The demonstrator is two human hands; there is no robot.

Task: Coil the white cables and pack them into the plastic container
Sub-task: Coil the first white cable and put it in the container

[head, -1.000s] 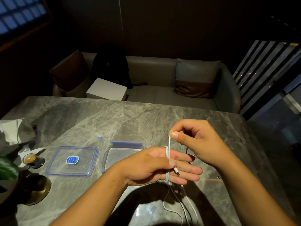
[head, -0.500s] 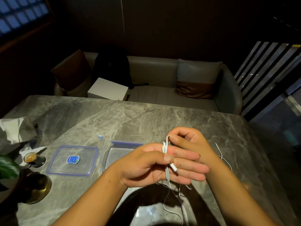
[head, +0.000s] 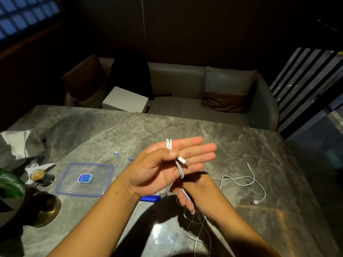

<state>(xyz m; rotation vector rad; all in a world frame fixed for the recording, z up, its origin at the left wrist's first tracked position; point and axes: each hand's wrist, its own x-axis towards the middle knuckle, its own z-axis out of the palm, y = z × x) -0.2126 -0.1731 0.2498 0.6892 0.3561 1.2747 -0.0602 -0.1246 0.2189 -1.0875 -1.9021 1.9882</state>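
Observation:
My left hand (head: 167,164) is raised over the table, fingers stretched flat, with a white cable (head: 178,162) looped around them and pinned by the thumb; its plug lies across the palm. Below it, my right hand (head: 193,193) grips the same cable's loose run, which trails down toward the table's near edge. A second white cable (head: 241,179) lies loose on the table to the right, its USB plug at the near end. The clear plastic container (head: 126,164) with blue clips sits mostly hidden behind my left wrist. Its lid (head: 85,179) lies flat to the left.
On the grey marble table (head: 130,130), a small dark cup (head: 39,176), crumpled paper (head: 18,143), a plant leaf (head: 11,184) and a brass base (head: 48,210) crowd the left edge. A sofa with a white box (head: 126,100) and black backpack stands behind.
My left hand has lifted and its fingers have spread flat. My right hand has dropped below it, drawing the cable down. The second cable on the right has come into view.

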